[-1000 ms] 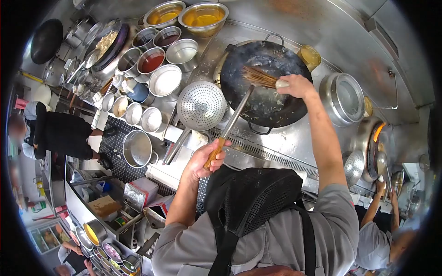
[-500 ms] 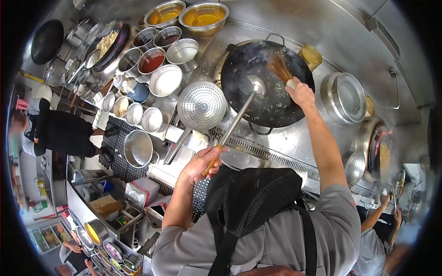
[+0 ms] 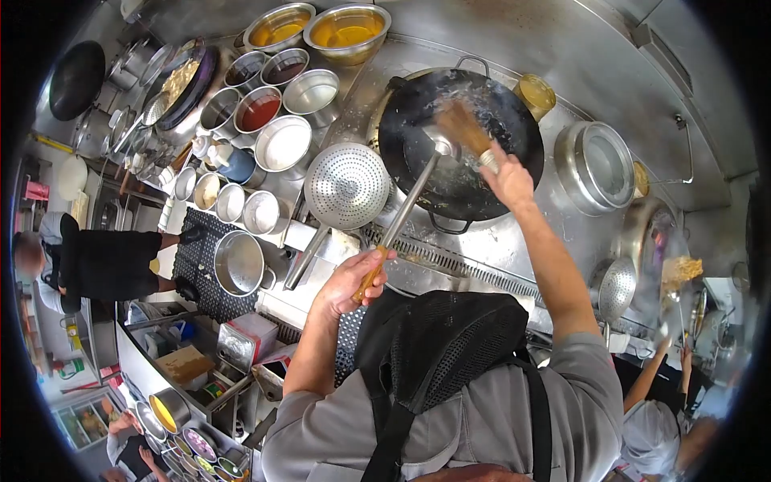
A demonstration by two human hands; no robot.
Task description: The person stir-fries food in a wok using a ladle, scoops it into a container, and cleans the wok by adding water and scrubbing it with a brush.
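Observation:
My left hand (image 3: 356, 281) is wrapped round the wooden end of a long-handled wok ladle (image 3: 410, 199), whose metal bowl rests inside a black wok (image 3: 401, 173). In my right hand (image 3: 510, 178) is a bamboo wok brush (image 3: 464, 128), gripped at its pale bound end. Its bristles reach into the wok beside the ladle's bowl and look blurred. Splashed water and small bits of residue lie on the wok's inner surface. The tips of my right fingers are partly hidden behind the brush handle.
Left of the wok lies a perforated strainer (image 3: 347, 185). Several sauce pots stand beyond it, near a metal bowl of yellow liquid (image 3: 348, 34). To the right are a lidded steel pot (image 3: 596, 169) and a yellow tin (image 3: 536, 95). Other people work at both sides.
My right hand has moved slightly left and down, and the brush has swept toward the ladle's bowl. At far right, a co-worker's ladle with food has risen from a wok.

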